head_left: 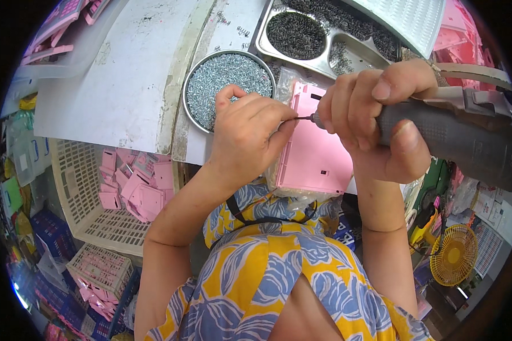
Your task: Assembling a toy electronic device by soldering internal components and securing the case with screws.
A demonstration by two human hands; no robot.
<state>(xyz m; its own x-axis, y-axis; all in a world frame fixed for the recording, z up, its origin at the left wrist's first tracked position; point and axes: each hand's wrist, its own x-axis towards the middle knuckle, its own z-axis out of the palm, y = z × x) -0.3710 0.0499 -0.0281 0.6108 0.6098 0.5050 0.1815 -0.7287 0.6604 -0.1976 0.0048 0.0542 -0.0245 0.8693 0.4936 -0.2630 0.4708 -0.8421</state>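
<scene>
My right hand (381, 113) is wrapped round a dark grey electric screwdriver (449, 133), held level with its bit pointing left. The thumb and forefinger of my left hand (247, 128) are pinched together at the bit's tip; whatever they hold there is too small to make out. Beneath the bit lies a pink plastic housing (318, 156) with small cut-outs, a clear plastic bag partly around it. Just behind my left hand stands a round metal bowl of small silvery screws (227, 79), its near right part hidden by the hand.
A metal tray (263, 42) with small dark springs stands at the back. White boards (111, 85) cover the left worktop. Below it, a cream basket (74, 187) holds pink parts (139, 184). A yellow fan (454, 256) is at lower right, more pink parts (458, 34) at far right.
</scene>
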